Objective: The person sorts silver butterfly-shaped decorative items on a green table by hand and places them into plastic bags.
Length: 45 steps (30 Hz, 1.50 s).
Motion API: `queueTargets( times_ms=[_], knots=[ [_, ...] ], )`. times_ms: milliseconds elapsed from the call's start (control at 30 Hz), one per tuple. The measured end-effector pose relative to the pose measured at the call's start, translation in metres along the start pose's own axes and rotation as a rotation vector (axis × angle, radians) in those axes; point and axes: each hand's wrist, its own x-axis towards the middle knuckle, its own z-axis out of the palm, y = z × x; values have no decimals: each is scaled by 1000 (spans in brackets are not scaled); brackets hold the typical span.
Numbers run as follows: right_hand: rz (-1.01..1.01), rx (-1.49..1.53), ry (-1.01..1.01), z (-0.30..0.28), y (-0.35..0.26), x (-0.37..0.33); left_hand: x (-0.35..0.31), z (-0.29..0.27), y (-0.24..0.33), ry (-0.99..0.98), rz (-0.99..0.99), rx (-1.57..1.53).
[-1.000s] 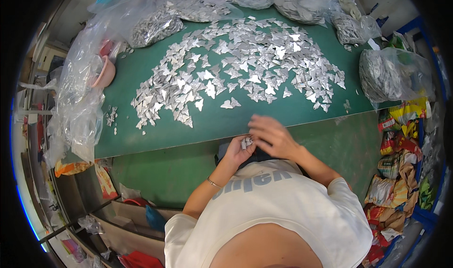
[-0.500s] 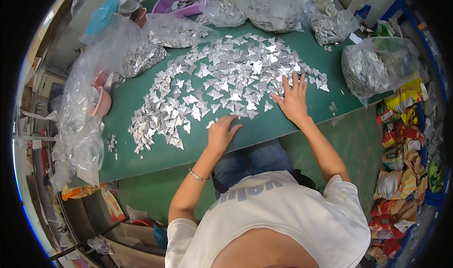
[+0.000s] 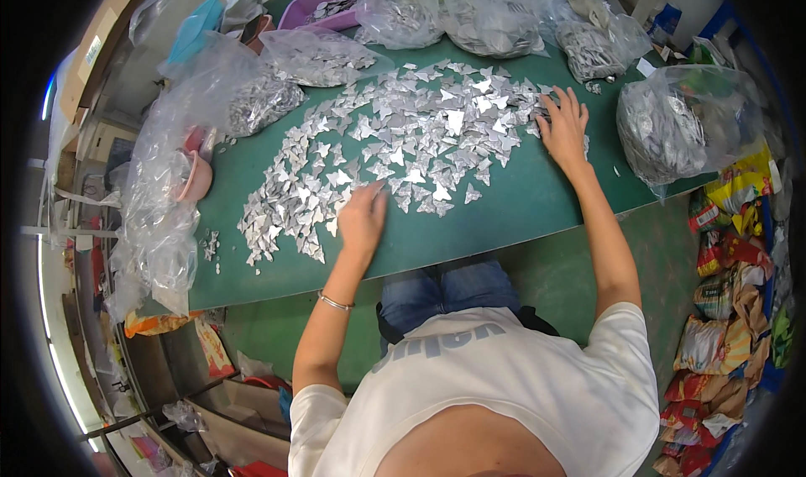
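Many small, flat silver metal pieces with pointed, star-like outlines (image 3: 420,133) lie in a wide, loose spread on the green tabletop (image 3: 470,233). At the near edge of this spread is my left hand (image 3: 363,219), with its fingers toward the pieces. Motion blurs its fingertips, so whether anything is between them does not show. My right hand (image 3: 567,133) rests at the spread's right end, fingers apart and bent over several pieces, with nothing visibly gripped. Part of the pieces there is hidden under that hand.
Clear plastic bags of metal pieces (image 3: 491,28) line the far edge, beside a purple tray (image 3: 323,11). Another full bag (image 3: 663,133) stands at the right. On the left are a pink cup (image 3: 195,179) and crumpled plastic (image 3: 159,225). Colourful packages (image 3: 714,343) fill the right side.
My left hand has moved left along the near edge of the pieces. My right hand has shifted right and farther away, to the spread's right end. The view has shifted slightly.
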Motion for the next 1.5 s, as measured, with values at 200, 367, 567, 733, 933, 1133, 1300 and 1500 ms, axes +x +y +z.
queueTargets(
  times_ms=[200, 367, 567, 733, 933, 1133, 1300, 1500],
  knots=[
    [-400, 285, -227, -15, -76, -27, 5, 46, 79, -299, 314, -58],
    [-381, 239, -397, -39, -69, -53, 13, 51, 48, -231, 251, 114],
    [-194, 498, -334, -50, -57, -61, 9, 41, 42, -73, 39, 33],
    [-376, 289, -291, -38, -78, -45, 14, 73, 81, -171, 88, -48],
    [-302, 343, -348, -48, -66, -65, 36, 101, 94, -254, 173, 35],
    [-293, 419, -255, -42, -81, -45, 36, 110, 85, -97, 66, -183],
    [-346, 249, -339, -42, -74, -52, 29, 91, 87, -201, -25, -210],
    [-231, 389, -310, -53, -85, -74, 27, 90, 87, -237, 7, -154]
  ],
)
